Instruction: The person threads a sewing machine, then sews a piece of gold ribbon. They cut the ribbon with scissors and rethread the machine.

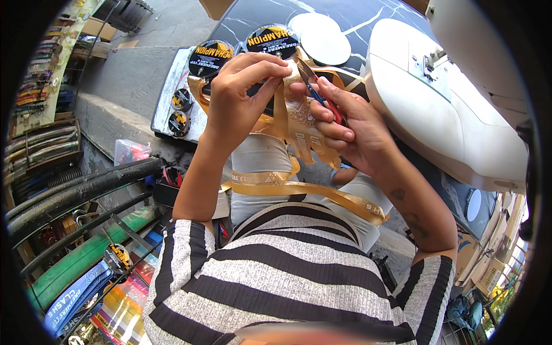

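Observation:
My left hand is raised over my lap, thumb and fingertips pinched on the upper end of a gold printed ribbon. The ribbon hangs in several strips between my hands, and a long loop of it lies across my thighs. Closed around a pair of thread snips with red and blue handles, my right hand holds the blades pointing up and left beside the ribbon's upper end. Whether the blades touch the ribbon I cannot tell. Just beyond my hands, two round black-and-gold medals lie at the table's near edge.
A white sewing machine stands on the dark marbled table at right. White discs lie behind the medals. Two small round badges rest at left. Black rails and a blue printed ribbon are at lower left.

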Action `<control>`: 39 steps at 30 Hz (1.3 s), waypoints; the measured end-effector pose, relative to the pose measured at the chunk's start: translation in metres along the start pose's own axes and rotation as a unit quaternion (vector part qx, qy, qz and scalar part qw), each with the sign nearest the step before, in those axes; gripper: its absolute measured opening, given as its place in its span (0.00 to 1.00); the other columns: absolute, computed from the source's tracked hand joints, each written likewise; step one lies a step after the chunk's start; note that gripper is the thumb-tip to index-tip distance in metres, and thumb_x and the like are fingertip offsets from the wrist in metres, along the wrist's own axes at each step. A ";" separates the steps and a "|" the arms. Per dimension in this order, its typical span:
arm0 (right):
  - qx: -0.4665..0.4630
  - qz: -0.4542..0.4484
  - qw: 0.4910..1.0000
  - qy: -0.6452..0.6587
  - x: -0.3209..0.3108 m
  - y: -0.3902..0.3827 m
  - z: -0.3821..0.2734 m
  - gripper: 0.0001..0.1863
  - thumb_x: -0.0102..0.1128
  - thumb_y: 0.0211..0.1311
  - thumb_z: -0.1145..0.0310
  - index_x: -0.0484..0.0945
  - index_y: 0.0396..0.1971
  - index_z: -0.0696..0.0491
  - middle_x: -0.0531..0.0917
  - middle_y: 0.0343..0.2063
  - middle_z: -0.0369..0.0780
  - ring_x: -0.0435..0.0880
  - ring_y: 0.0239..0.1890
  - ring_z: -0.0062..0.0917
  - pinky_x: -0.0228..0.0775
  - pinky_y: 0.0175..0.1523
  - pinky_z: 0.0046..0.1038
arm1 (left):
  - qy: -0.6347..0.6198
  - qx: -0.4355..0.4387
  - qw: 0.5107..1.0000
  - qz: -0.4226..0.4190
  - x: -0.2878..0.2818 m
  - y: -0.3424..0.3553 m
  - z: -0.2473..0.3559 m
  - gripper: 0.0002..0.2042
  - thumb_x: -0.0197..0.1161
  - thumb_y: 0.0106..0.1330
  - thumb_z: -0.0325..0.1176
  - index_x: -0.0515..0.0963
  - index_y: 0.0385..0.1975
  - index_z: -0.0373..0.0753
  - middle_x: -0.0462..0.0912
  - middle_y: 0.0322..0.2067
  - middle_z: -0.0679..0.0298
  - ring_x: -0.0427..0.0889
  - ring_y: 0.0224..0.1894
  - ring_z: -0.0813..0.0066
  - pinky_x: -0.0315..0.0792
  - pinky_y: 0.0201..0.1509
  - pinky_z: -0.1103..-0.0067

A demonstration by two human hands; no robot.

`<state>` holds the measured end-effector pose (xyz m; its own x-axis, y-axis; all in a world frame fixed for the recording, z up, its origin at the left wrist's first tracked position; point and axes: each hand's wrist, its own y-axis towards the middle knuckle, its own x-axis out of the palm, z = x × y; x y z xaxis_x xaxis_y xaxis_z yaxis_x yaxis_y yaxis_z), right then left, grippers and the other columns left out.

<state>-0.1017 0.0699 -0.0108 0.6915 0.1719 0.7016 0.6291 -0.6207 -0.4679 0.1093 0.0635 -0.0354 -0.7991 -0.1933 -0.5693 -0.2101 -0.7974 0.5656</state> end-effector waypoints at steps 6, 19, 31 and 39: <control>0.004 -0.005 1.000 0.000 -0.001 0.002 -0.001 0.17 0.46 0.77 0.57 0.76 0.49 0.55 0.69 0.22 0.27 0.57 0.13 0.05 0.46 0.16 0.10 | -0.009 -0.009 1.000 0.002 0.000 -0.001 0.002 0.07 0.67 0.56 0.21 0.84 0.33 0.37 0.86 0.36 0.63 0.84 0.40 0.67 0.75 0.46 0.75; 0.019 0.009 1.000 -0.019 0.005 -0.007 -0.003 0.17 0.44 0.77 0.58 0.75 0.52 0.54 0.68 0.22 0.27 0.57 0.13 0.06 0.47 0.17 0.11 | -0.028 -0.013 1.000 0.001 -0.006 0.001 0.005 0.11 0.62 0.56 0.17 0.84 0.38 0.38 0.85 0.38 0.60 0.84 0.39 0.68 0.77 0.45 0.76; -0.165 0.004 0.977 -0.138 0.016 -0.059 0.029 0.26 0.46 0.76 0.54 0.66 0.62 0.59 0.70 0.21 0.31 0.60 0.11 0.08 0.51 0.16 0.12 | 0.190 -0.171 0.966 -0.035 -0.010 0.023 -0.017 0.34 0.72 0.53 0.57 0.76 0.53 0.36 0.75 0.51 0.56 0.71 0.59 0.58 0.57 0.64 0.62; -0.406 0.030 0.852 -0.329 0.036 -0.053 0.017 0.19 0.54 0.70 0.66 0.67 0.58 0.53 0.66 0.24 0.29 0.61 0.21 0.09 0.53 0.28 0.14 | -0.265 -0.142 0.951 0.074 -0.005 0.016 0.024 0.17 0.69 0.62 0.25 0.73 0.49 0.37 0.84 0.38 0.61 0.83 0.39 0.77 0.76 0.42 0.80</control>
<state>-0.1039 0.1215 0.0301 0.9312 0.3471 0.1112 0.3173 -0.9222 0.2212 0.0966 0.0653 -0.0092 -0.9955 -0.0610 -0.0731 0.0279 -0.9209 0.3889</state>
